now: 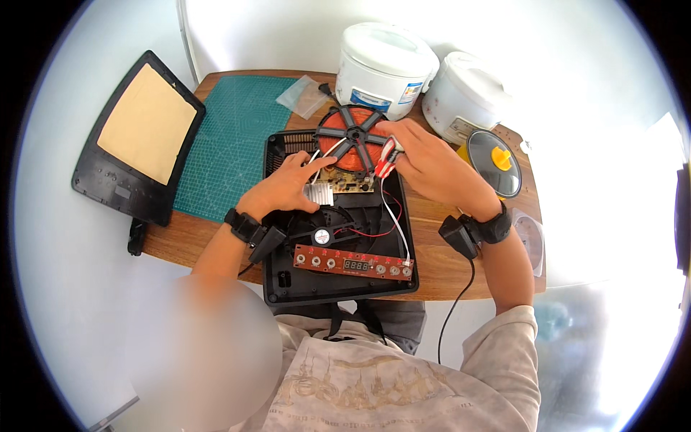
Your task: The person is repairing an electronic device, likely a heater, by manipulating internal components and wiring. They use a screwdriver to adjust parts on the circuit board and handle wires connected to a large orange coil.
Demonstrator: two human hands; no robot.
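Note:
An opened induction cooker lies before me, its black base [281,288] holding a round copper coil [366,157] with dark spokes at the far end. My left hand [288,186] spreads over the base's left side, index finger by the coil and white wires, thumb beside the silver heat sink [320,193]. My right hand [421,158] closes on a red-and-white tool [386,160] at the coil's right edge; its exact kind is unclear. Below the coil, a circuit board [349,184] shows partly. Nearer me are a black fan [321,236] and a red-brown control board [353,263].
The cooker's black top panel [122,189] leans at the left beside a green cutting mat [216,144]. A clear plastic bag [302,96], two white rice cookers [389,61] and a glass lid with yellow knob [493,169] stand around the far and right edges.

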